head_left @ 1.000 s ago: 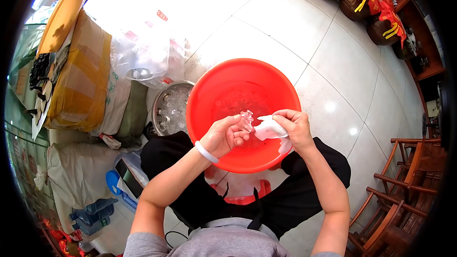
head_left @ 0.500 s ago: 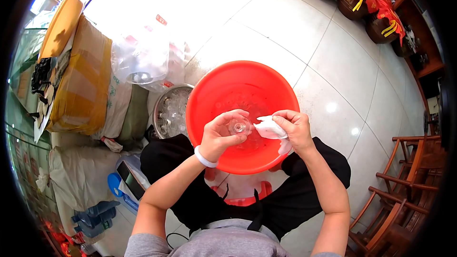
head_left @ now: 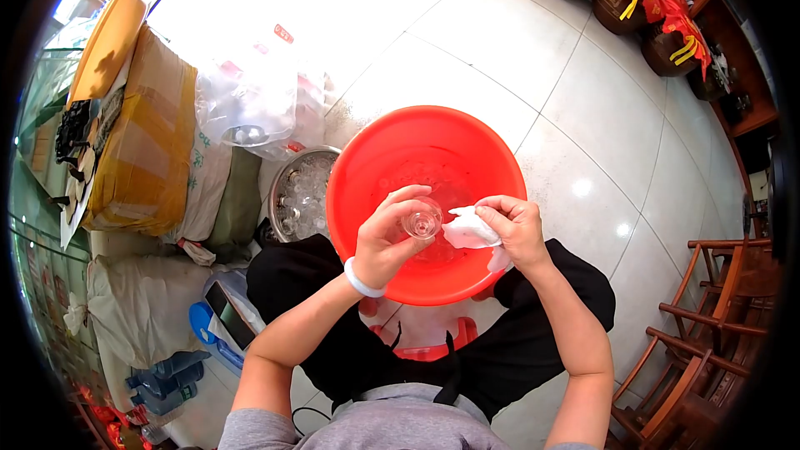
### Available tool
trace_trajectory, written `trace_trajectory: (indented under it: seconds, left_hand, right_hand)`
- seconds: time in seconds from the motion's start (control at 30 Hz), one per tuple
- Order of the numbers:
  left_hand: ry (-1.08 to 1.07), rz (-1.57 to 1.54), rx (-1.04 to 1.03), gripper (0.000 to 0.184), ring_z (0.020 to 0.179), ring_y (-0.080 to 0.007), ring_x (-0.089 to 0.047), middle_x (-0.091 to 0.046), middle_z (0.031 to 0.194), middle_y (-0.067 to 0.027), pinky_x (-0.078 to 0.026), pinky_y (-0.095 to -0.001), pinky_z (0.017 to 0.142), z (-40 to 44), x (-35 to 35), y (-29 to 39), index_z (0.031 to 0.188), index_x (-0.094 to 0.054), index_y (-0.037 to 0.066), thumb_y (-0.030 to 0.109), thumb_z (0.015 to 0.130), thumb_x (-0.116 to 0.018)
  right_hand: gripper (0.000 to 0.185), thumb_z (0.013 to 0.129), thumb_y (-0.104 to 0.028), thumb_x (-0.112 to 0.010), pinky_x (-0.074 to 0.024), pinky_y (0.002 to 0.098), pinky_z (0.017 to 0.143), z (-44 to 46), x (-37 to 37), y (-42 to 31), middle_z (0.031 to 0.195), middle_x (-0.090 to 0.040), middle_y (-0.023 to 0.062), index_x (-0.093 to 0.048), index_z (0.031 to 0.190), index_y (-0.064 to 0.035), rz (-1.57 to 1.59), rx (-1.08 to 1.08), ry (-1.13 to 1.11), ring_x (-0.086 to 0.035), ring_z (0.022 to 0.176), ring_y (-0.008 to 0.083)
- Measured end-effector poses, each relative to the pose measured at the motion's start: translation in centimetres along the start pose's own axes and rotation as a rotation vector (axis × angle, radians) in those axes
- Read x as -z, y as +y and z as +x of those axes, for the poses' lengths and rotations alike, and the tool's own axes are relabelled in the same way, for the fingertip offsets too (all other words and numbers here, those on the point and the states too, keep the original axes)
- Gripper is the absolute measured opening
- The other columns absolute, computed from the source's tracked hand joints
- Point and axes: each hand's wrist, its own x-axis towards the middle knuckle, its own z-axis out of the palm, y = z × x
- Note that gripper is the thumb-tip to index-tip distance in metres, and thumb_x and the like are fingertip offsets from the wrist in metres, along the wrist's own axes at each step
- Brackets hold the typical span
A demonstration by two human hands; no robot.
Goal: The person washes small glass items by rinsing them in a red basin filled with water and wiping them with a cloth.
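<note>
Left hand (head_left: 379,250): we gripped a clear drinking glass (head_left: 422,224).
Right hand (head_left: 522,235): our fingers pinched white cloth (head_left: 472,232) beside it.
Glass: called for gentle contact.

My view is bright, with strong light coming in at the top left, where the floor (head_left: 467,42) beyond the plastic bags (head_left: 250,104) burns out to plain white. On the tiles to my right I see two small glare spots, and the red basin (head_left: 350,150) shows up vivid and evenly lit. My lens bends everything into a round picture, curving the tile lines and the chairs (head_left: 717,317), with black corners. The clear glass (head_left: 422,222) in my hand (head_left: 385,242) has soft, hard-to-read edges.
</note>
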Motion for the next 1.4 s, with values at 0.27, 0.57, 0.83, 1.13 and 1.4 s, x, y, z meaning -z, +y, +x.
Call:
trace_trajectory:
  seconds: [0.27,0.57,0.83,1.13,1.4]
  left_hand:
    - [-0.019,-0.462,0.385,0.044,0.109,-0.0266,-0.053,-0.049,0.123,-0.0145,-0.044,-0.0382,0.091,0.4,0.6,0.6,0.118,-0.051,0.002,0.002,0.076,-0.065]
    - [-0.101,-0.85,0.558,0.046,0.108,-0.0311,-0.053,-0.05,0.121,-0.021,-0.045,-0.0385,0.09,0.7,1.1,0.7,0.125,-0.043,-0.002,0.012,0.082,-0.056]
    - [-0.111,-1.124,0.642,0.045,0.094,-0.0265,-0.058,-0.054,0.113,-0.0209,-0.047,-0.0352,0.084,0.9,1.3,0.5,0.124,-0.04,-0.003,0.019,0.085,-0.048]
    - [-0.122,-1.178,0.666,0.036,0.095,-0.0286,-0.057,-0.052,0.114,-0.0205,-0.048,-0.0339,0.082,0.6,1.7,-0.2,0.112,-0.049,0.003,0.023,0.082,-0.054]
    - [-0.108,-0.789,0.613,0.033,0.09,-0.0296,-0.059,-0.052,0.11,-0.0168,-0.055,-0.0372,0.07,0.6,1.0,0.8,0.113,-0.048,0.001,0.005,0.08,-0.053]
  right_hand:
    - [0.013,0.083,-0.008,-0.059,-0.0466,0.0222,0.062,0.0,-0.1,0.0,0.076,-0.064,0.006,-0.064,0.086,0.0044,-0.022,0.015,-0.011,-0.058,0.068,0.0086]
    - [0.012,0.083,-0.006,-0.059,-0.0465,0.0222,0.062,0.0,-0.2,0.1,0.077,-0.064,0.0057,-0.063,0.087,0.0046,-0.041,0.01,-0.011,-0.058,0.069,0.0084]
    - [0.013,0.083,-0.006,-0.059,-0.0463,0.0219,0.062,-0.1,-0.2,0.1,0.077,-0.064,0.0053,-0.063,0.087,0.0047,-0.051,0.016,-0.019,-0.058,0.069,0.0082]
    - [0.013,0.084,-0.007,-0.058,-0.0462,0.0221,0.062,-0.2,-0.3,0.1,0.077,-0.064,0.0057,-0.063,0.087,0.0046,-0.073,0.027,-0.01,-0.058,0.069,0.0087]
    - [0.013,0.084,-0.006,-0.057,-0.0462,0.0217,0.06,-0.8,-0.4,-1.1,0.077,-0.064,0.0057,-0.063,0.088,0.0042,-0.007,0.129,0.052,-0.058,0.068,0.0088]
